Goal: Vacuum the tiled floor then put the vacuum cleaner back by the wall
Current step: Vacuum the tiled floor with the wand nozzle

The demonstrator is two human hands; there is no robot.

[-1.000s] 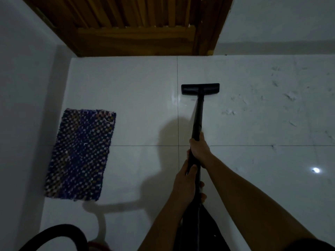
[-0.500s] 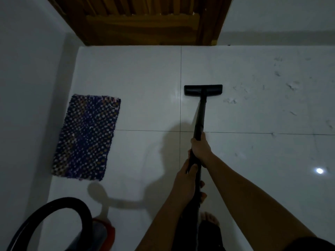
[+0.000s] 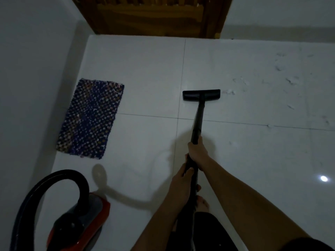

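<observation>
Both hands grip the black vacuum wand [image 3: 198, 120]. My right hand [image 3: 197, 152] is wrapped around it higher up the tube, and my left hand [image 3: 182, 182] holds it just below, nearer my body. The flat black floor head [image 3: 201, 94] rests on the white tiled floor [image 3: 145, 73] ahead of me. The red and black vacuum body [image 3: 79, 221] sits at the lower left, with its black hose [image 3: 54, 180] arching over it. Scattered white debris [image 3: 282, 78] lies on the tiles to the right of the head.
A blue patterned mat [image 3: 91, 117] lies by the left wall [image 3: 32, 69]. A wooden door [image 3: 154, 15] stands at the far end. My bare foot [image 3: 202, 203] shows under the wand. A light reflection [image 3: 324, 178] shines on the tile at right.
The view has tilted down and back, so the vacuum body and hose have come into view at lower left. The floor head sits nearer me, closer to the tile joint, with debris beside it.
</observation>
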